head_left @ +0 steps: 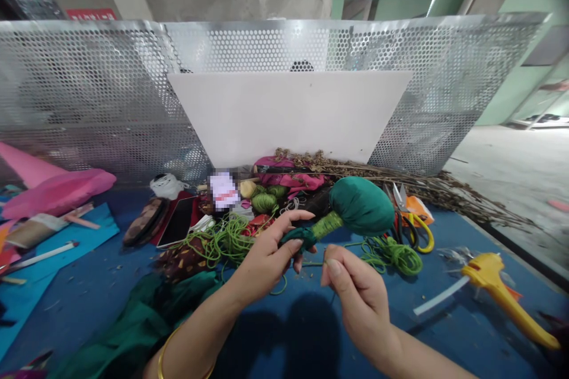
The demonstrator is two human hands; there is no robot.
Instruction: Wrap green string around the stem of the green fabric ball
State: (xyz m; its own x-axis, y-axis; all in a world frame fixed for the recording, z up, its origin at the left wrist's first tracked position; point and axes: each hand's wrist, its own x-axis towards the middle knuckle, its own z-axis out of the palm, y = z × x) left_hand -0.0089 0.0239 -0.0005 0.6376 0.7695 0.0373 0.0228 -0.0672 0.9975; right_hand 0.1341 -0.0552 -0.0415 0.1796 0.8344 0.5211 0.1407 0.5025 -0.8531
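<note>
A stuffed dark green cloth bundle (362, 205) with a round head tilts up to the right above the table. Its neck (328, 225) is wrapped in light green cord. My left hand (271, 249) holds the gathered lower end of the bundle, thumb and fingers closed round it. To the right, my right hand (355, 293) pinches a thin green cord (312, 263) that stretches between the two hands. Loose green cord (400, 256) lies beyond my right hand, and a bigger tangle (222, 243) lies beyond my left.
Scissors (418, 231) lie behind the right cord pile, and a yellow glue gun (502, 290) is at the right. Dark green cloth (133, 325) covers the lower left. Dried stems (427, 180) lie before a white board (293, 118). A phone (178, 222) is at the left.
</note>
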